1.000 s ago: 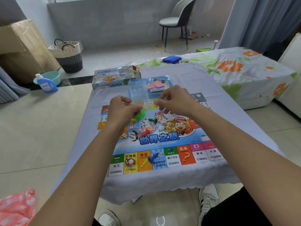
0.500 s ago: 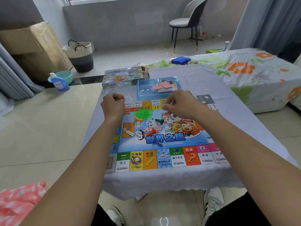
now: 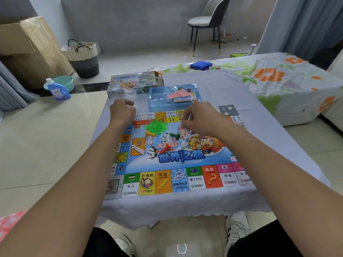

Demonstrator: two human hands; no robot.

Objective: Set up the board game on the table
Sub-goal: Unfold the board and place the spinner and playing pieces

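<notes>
On a cloth-draped desk (image 3: 213,86), game board (image 3: 172,158) spread flat, green pieces (image 3: 156,127) heaped at centre. Left hand (image 3: 121,112) fisted on clear plastic (image 3: 128,95), barely visible; right hand (image 3: 200,119) curled, contents unclear. Card tray (image 3: 157,97) and game box (image 3: 133,83) beyond.

The board (image 3: 167,175) looks like glossy printed card, sitting on a matt pale cloth (image 3: 232,97). Little green houses (image 3: 156,126) are shiny see-through plastic, same for the blue tray (image 3: 157,97). Floor tiles (image 3: 46,145) are smooth and glossy.

Left hand (image 3: 121,111) contents blurred
</notes>
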